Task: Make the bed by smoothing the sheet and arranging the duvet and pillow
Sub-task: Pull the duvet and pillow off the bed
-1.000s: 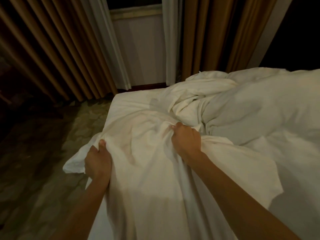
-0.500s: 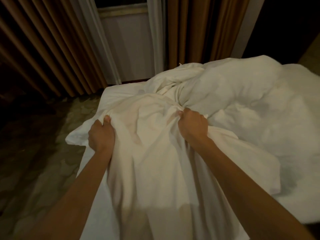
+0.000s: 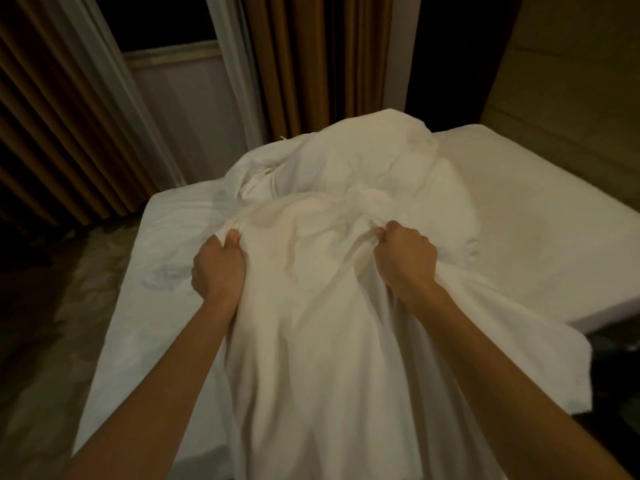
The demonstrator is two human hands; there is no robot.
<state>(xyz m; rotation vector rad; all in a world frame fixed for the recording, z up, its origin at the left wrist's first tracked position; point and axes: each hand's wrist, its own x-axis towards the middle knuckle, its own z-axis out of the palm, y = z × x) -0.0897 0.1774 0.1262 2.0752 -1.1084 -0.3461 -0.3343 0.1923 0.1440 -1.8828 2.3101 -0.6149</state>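
The middle of the bed is taken up by the bunched white duvet [image 3: 346,188], which is heaped into a mound toward the far edge and draped over the near edge. Bare sheet [image 3: 166,258] is left exposed in a strip to the left of the mound and in a broader stretch to its right. Beyond the far edge, passage is closed off by brown curtains [image 3: 304,64]. Open floor [image 3: 45,323] is seen along the bed's left side.

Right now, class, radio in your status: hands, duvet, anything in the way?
Hands: left hand and right hand both grip the duvet. Heaped mid-bed, near end hanging off the edge. Wrinkled sheet shows either side; no pillow in view.
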